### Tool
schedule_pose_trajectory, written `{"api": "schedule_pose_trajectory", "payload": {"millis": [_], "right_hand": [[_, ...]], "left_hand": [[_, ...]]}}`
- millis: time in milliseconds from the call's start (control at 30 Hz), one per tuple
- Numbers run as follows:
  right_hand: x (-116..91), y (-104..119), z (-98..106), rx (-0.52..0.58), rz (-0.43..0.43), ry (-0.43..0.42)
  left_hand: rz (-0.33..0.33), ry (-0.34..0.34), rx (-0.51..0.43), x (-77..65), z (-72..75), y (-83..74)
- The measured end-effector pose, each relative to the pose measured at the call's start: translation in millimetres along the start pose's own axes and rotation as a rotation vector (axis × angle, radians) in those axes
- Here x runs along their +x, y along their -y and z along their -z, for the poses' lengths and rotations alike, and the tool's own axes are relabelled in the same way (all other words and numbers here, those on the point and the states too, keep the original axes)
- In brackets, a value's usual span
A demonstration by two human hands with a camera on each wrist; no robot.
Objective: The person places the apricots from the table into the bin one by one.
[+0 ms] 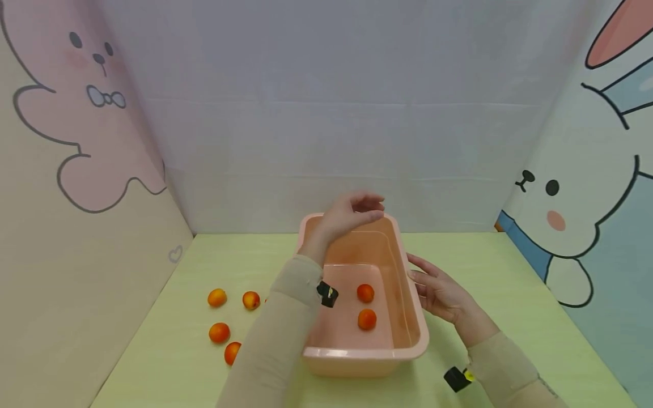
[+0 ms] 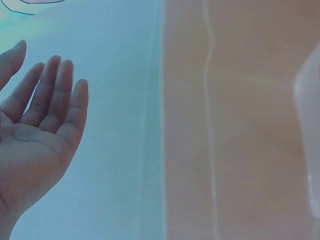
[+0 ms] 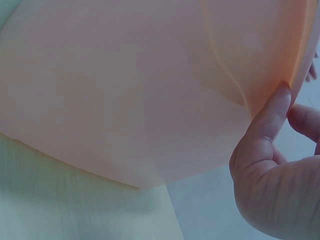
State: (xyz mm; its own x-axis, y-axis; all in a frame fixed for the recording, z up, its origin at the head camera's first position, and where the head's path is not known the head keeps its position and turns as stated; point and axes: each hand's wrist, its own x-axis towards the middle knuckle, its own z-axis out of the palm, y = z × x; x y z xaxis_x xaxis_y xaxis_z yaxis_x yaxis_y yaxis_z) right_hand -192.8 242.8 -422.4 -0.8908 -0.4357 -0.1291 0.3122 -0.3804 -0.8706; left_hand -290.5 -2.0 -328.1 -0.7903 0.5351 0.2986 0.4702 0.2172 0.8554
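Your left hand hangs above the far end of the pink basin, its fingers relaxed and holding nothing. Your right hand touches the basin's right side at the rim, its fingers loosely spread. The basin stands on the desk; two oranges lie inside, with more oranges on the desk to its left.

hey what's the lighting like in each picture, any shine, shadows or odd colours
Head view: fairly even light, with the bin shining along its front rim and a soft shadow on the table at its right; left wrist view: a blue-green cast, the left hand looking dim; right wrist view: bluish, low-contrast tones, the right hand dim too.
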Motion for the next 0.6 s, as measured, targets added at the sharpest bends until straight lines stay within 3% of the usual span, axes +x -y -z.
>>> {"api": "schedule_pose_trajectory", "payload": {"millis": [167, 600], "right_hand": [[-1, 0, 1, 0.003, 0.007, 0.004], [-1, -1, 1, 0.007, 0.006, -0.012]], "left_hand": [[-0.053, -0.015, -0.026, -4.9, 8.3, -18.2], [-0.141, -0.005, 0.027, -17.5, 29.5, -62.9]]}}
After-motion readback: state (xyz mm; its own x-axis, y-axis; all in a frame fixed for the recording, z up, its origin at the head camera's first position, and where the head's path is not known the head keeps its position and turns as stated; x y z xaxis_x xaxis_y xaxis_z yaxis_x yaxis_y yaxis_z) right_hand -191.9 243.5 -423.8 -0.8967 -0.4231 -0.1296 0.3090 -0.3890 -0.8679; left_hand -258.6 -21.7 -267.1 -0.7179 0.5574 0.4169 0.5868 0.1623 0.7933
